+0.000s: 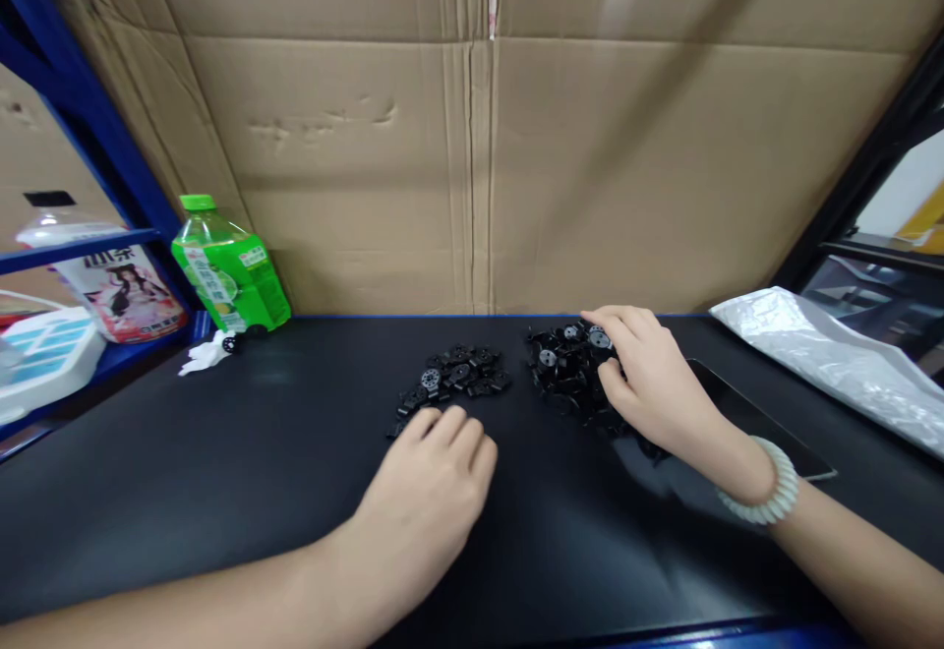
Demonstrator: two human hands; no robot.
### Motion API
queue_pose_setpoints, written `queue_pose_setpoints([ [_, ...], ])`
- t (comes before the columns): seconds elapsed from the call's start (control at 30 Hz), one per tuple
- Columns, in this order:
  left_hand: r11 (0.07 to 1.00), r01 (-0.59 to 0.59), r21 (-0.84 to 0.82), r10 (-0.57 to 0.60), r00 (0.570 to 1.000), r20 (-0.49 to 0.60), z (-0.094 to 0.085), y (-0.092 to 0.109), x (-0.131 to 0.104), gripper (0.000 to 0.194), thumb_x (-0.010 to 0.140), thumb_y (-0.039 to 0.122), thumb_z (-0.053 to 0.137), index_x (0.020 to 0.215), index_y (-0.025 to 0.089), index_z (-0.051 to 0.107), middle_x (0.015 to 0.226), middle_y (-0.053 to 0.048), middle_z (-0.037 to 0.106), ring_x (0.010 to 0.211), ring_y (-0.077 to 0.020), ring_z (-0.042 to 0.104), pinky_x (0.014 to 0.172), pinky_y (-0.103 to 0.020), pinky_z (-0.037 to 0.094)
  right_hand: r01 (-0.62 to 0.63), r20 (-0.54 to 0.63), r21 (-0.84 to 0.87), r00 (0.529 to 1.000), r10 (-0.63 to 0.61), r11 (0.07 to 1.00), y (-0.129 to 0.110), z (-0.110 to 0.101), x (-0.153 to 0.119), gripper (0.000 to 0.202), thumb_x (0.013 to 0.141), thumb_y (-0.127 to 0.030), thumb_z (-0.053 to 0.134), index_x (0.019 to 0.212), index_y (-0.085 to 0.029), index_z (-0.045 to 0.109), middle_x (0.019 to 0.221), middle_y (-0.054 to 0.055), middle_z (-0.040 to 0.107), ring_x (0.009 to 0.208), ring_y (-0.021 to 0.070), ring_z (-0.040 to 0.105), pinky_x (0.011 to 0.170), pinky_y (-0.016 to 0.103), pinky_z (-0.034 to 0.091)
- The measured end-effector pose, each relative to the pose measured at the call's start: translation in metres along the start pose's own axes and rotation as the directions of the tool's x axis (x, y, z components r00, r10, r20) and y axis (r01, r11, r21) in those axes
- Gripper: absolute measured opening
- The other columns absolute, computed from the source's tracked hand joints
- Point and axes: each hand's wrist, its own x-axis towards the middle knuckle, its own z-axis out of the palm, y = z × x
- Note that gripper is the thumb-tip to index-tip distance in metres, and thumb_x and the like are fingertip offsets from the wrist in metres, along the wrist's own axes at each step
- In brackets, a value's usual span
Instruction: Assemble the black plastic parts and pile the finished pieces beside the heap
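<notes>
Two heaps of small black plastic parts with round discs lie on the black table. My left hand [432,492] is at the near edge of the smaller heap [464,370], back of the hand up and fingers curled under. Whatever its fingertips may hold is hidden. My right hand [653,374], with a pale beaded bracelet [774,487] at the wrist, reaches over the right side of the larger heap [564,369]. Its thumb and forefinger are apart, with a grey-faced disc [600,337] of the heap showing between them. The other fingers hide part of that heap.
A dark flat panel [759,423] lies under my right forearm, beside a silvery plastic bag [833,354]. At the back left stand a green bottle [232,270], crumpled white tissue [206,354] and a rack [140,236] holding another bottle [129,290]. Cardboard [354,177] walls the back.
</notes>
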Motion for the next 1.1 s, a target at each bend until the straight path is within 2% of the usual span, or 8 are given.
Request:
queue_pose_setpoints([
  [0.13, 0.954, 0.183, 0.239, -0.2, 0.979, 0.049, -0.004, -0.009, 0.001, 0.019, 0.085, 0.013, 0.06, 0.069, 0.012, 0.071, 0.078, -0.013, 0.065, 0.087, -0.0322, 0.058, 0.067, -0.045, 0.047, 0.028, -0.026, 0.14, 0.999, -0.025, 0.99, -0.014, -0.008, -0.004, 0.044, 0.078, -0.004, 0.041, 0.117, -0.018, 0.054, 0.118, 0.01, 0.058, 0.113, 0.0251, 0.051, 0.096, 0.044, 0.041],
  [0.3, 0.96, 0.128, 0.249, -0.157, 0.983, 0.097, -0.003, -0.006, 0.0, 0.016, 0.085, 0.017, 0.061, 0.077, 0.012, 0.074, 0.089, -0.017, 0.067, 0.089, -0.0331, 0.057, 0.067, -0.044, 0.046, 0.046, -0.049, 0.256, 0.998, -0.034, 0.966, -0.022, -0.012, -0.005, 0.037, 0.079, -0.006, 0.043, 0.11, -0.02, 0.057, 0.113, 0.009, 0.059, 0.11, 0.025, 0.053, 0.095, 0.046, 0.04],
  [0.4, 0.978, 0.07, 0.195, -0.091, 0.991, 0.101, 0.0, 0.001, 0.002, 0.014, 0.087, 0.017, 0.058, 0.084, 0.011, 0.071, 0.09, -0.015, 0.066, 0.087, -0.0313, 0.059, 0.069, -0.043, 0.048, 0.048, -0.045, 0.279, 0.998, -0.037, 0.959, -0.024, -0.012, -0.006, 0.034, 0.08, -0.007, 0.045, 0.109, -0.022, 0.057, 0.113, 0.009, 0.06, 0.11, 0.0252, 0.053, 0.094, 0.046, 0.04],
  [0.57, 0.999, 0.022, 0.048, -0.029, 0.987, 0.157, 0.004, 0.007, 0.005, 0.009, 0.085, 0.008, 0.057, 0.083, 0.013, 0.064, 0.08, -0.007, 0.064, 0.067, -0.0249, 0.061, 0.06, -0.037, 0.049, 0.046, -0.015, 0.302, 0.999, -0.043, 0.952, -0.027, -0.012, -0.009, 0.031, 0.081, -0.009, 0.047, 0.107, -0.023, 0.058, 0.112, 0.007, 0.061, 0.11, 0.0239, 0.053, 0.093, 0.044, 0.039],
  [0.77, 0.98, 0.048, -0.191, -0.025, 0.993, 0.118, 0.005, -0.001, 0.008, 0.006, 0.085, 0.016, 0.064, 0.086, 0.014, 0.059, 0.092, -0.009, 0.065, 0.076, -0.0242, 0.063, 0.068, -0.036, 0.053, 0.053, 0.026, 0.391, 0.997, -0.069, 0.919, -0.033, -0.008, -0.013, 0.029, 0.081, -0.007, 0.048, 0.103, -0.021, 0.06, 0.108, 0.006, 0.061, 0.107, 0.0225, 0.053, 0.094, 0.043, 0.039],
  [0.93, 0.899, 0.126, -0.42, -0.111, 0.992, 0.061, 0.018, -0.011, 0.009, 0.015, 0.082, 0.015, 0.069, 0.086, 0.017, 0.056, 0.083, -0.003, 0.065, 0.076, -0.0202, 0.063, 0.067, -0.029, 0.052, -0.014, 0.1, 0.626, 0.993, -0.062, 0.78, -0.043, -0.005, -0.02, 0.029, 0.08, -0.005, 0.047, 0.1, -0.02, 0.061, 0.102, 0.006, 0.061, 0.097, 0.0192, 0.056, 0.087, 0.037, 0.045],
  [1.03, 0.784, 0.138, -0.605, -0.179, 0.984, -0.008, 0.024, -0.012, 0.009, 0.02, 0.078, 0.01, 0.071, 0.09, 0.018, 0.058, 0.083, -0.001, 0.066, 0.077, -0.0189, 0.064, 0.069, -0.029, 0.053, -0.233, 0.304, 0.74, 0.953, -0.005, 0.632, -0.05, 0.0, -0.025, 0.027, 0.08, -0.007, 0.046, 0.098, -0.021, 0.059, 0.099, 0.005, 0.06, 0.087, 0.0167, 0.057, 0.076, 0.033, 0.048],
  [1.1, 0.651, 0.093, -0.754, -0.226, 0.971, -0.075, 0.023, -0.009, 0.009, 0.022, 0.078, 0.008, 0.071, 0.094, 0.019, 0.061, 0.088, -0.001, 0.068, 0.081, -0.0179, 0.066, 0.075, -0.03, 0.055, -0.423, 0.458, 0.795, 0.889, 0.029, 0.435, -0.054, 0.004, -0.027, 0.027, 0.078, -0.009, 0.048, 0.1, -0.022, 0.056, 0.1, 0.004, 0.057, 0.085, 0.0164, 0.057, 0.071, 0.032, 0.049],
])
